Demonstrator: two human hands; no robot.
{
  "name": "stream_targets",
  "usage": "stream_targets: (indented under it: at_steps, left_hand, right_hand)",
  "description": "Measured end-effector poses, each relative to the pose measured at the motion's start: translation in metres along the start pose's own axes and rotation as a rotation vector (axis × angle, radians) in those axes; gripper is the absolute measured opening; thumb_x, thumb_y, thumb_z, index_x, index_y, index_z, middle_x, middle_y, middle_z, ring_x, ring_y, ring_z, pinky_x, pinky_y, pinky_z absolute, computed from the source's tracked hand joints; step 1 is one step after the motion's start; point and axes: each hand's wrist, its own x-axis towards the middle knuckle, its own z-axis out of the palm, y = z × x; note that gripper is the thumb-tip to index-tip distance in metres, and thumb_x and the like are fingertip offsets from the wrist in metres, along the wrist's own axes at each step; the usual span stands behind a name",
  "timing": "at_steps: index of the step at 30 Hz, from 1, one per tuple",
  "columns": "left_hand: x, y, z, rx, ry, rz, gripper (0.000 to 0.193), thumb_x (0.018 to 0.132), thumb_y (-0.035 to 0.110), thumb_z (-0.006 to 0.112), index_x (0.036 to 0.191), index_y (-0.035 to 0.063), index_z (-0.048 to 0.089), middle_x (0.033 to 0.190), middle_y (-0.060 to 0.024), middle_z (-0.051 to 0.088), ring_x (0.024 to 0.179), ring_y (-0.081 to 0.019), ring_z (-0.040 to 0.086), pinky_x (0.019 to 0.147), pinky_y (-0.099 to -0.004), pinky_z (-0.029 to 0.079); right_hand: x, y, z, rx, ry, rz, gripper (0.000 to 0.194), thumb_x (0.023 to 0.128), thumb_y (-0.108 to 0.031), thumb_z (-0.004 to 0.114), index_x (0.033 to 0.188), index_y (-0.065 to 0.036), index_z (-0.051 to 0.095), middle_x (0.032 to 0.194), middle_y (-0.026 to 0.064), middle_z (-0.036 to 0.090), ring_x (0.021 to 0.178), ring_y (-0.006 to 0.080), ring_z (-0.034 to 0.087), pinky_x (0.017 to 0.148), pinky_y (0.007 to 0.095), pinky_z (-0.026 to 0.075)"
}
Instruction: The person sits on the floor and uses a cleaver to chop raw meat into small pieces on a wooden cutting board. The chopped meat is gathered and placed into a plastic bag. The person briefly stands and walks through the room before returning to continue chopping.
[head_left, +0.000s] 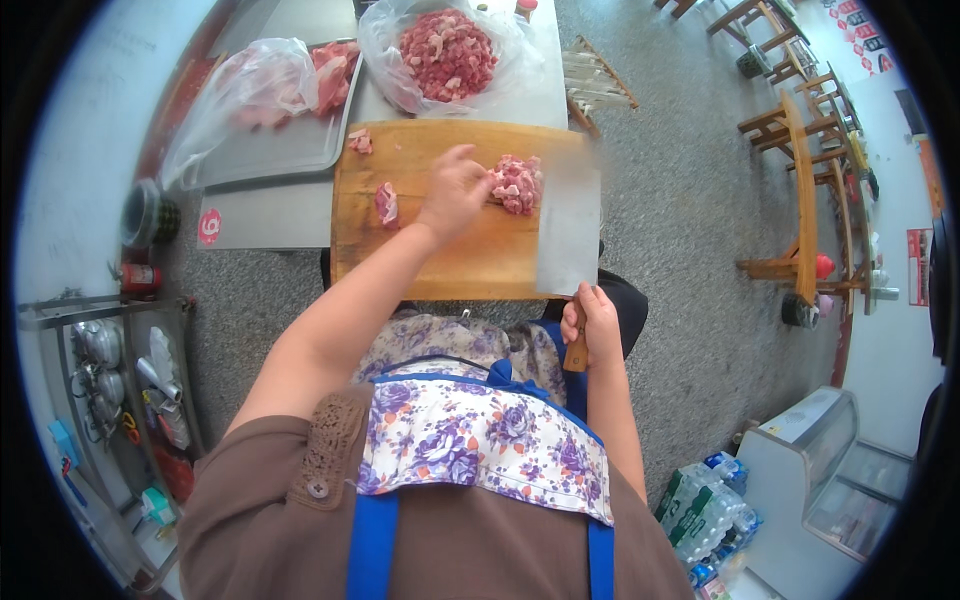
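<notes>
My right hand (595, 324) grips the wooden handle of a cleaver (568, 232). The broad metal blade lies along the right end of a wooden cutting board (457, 262). Just left of the blade sits a small heap of chopped raw meat (517, 184). My left hand (457, 187) is over the middle of the board, its fingers loosely bent and apart, the fingertips at the heap's left edge. Whether they touch the meat is hard to tell. A strip of raw meat (386, 205) and a smaller meat piece (360, 141) lie on the board's left side.
Beyond the board, a clear plastic bag (375, 45) holds a mound of diced meat (448, 56). At the left, a metal tray (262, 161) carries larger meat pieces (334, 75) partly under plastic. A fire extinguisher (140, 277) and metal rack (112, 311) stand left; wooden benches (799, 195) stand right.
</notes>
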Motion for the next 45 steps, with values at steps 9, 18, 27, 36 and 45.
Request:
stream_targets:
  at_steps: [9, 18, 27, 36, 45]
  left_hand:
    - [-0.035, -0.011, -0.074, 0.283, -0.29, -0.321, 0.019, 0.087, 0.017, 0.071, 0.092, 0.0023, 0.062, 0.087, -0.0147, 0.066, 0.078, -0.035, 0.064, 0.074, -0.0425, 0.052]
    - [-0.036, 0.005, -0.027, 0.019, -0.142, -0.133, 0.01, 0.087, 0.009, 0.069, 0.093, 0.0023, 0.064, 0.096, -0.0167, 0.064, 0.089, -0.0364, 0.063, 0.078, -0.0438, 0.051]
    - [-0.058, -0.017, -0.033, -0.021, -0.169, 0.067, 0.007, 0.088, 0.005, 0.065, 0.094, 0.0041, 0.068, 0.097, -0.0142, 0.065, 0.092, -0.0358, 0.062, 0.082, -0.0429, 0.051]
    - [-0.069, -0.013, -0.065, 0.057, -0.182, 0.089, 0.008, 0.087, 0.002, 0.066, 0.094, 0.0042, 0.066, 0.097, -0.0128, 0.066, 0.096, -0.0359, 0.062, 0.083, -0.0428, 0.051]
    - [-0.062, -0.016, -0.028, 0.038, -0.122, 0.059, 0.02, 0.083, 0.002, 0.066, 0.103, 0.0055, 0.069, 0.103, -0.0124, 0.067, 0.099, -0.0344, 0.062, 0.087, -0.0423, 0.051]
  right_hand:
    - [-0.003, 0.015, 0.004, 0.028, -0.041, 0.026, 0.03, 0.106, -0.034, 0.053, 0.097, -0.005, 0.052, 0.062, 0.0036, 0.052, 0.044, 0.0132, 0.049, 0.042, 0.027, 0.042]
    - [-0.014, 0.015, 0.029, -0.179, -0.079, 0.001, 0.024, 0.103, -0.027, 0.059, 0.098, -0.004, 0.053, 0.063, 0.0027, 0.054, 0.045, 0.0105, 0.049, 0.043, 0.025, 0.039]
    - [-0.001, 0.009, 0.053, -0.89, -0.054, -0.093, 0.033, 0.097, -0.029, 0.066, 0.096, 0.003, 0.06, 0.067, 0.0134, 0.063, 0.055, 0.0249, 0.061, 0.055, 0.0366, 0.048]
    - [-0.012, 0.015, 0.052, -1.081, 0.028, -0.29, 0.035, 0.097, -0.032, 0.064, 0.09, 0.002, 0.055, 0.077, 0.0238, 0.067, 0.075, 0.0444, 0.066, 0.065, 0.0469, 0.05]
    - [-0.024, 0.02, 0.073, -1.406, -0.044, -0.251, 0.036, 0.098, -0.034, 0.061, 0.093, 0.0, 0.051, 0.075, 0.0223, 0.068, 0.073, 0.0434, 0.067, 0.064, 0.052, 0.053]
